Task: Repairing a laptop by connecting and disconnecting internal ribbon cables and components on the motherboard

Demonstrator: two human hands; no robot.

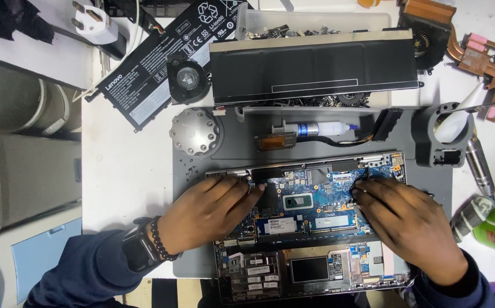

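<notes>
An opened laptop (310,228) lies on a grey work mat (193,228) with its bottom cover off, its blue motherboard (321,202) exposed along the upper half. Both hands rest on that board. The left hand (210,211) lies flat over the board's left end, fingers (242,185) stretched toward the hinge edge; they press down on the board, but whether they pinch anything there cannot be told. A black watch (139,248) and a dark bead bracelet (159,236) sit on that wrist. The right hand (410,219) covers the board's right end, fingertips (364,191) curled down against a black cable near the hinge; its hold cannot be made out.

Above the laptop on the mat lie a thermal paste syringe (321,129), a small copper plate (274,140) and a round silver knob-like piece (195,132). Farther up, 2 black battery packs (316,68) (150,68) lie with a small round fan (187,77) between them. A copper heatsink with fan (430,28) lies at the upper right.
</notes>
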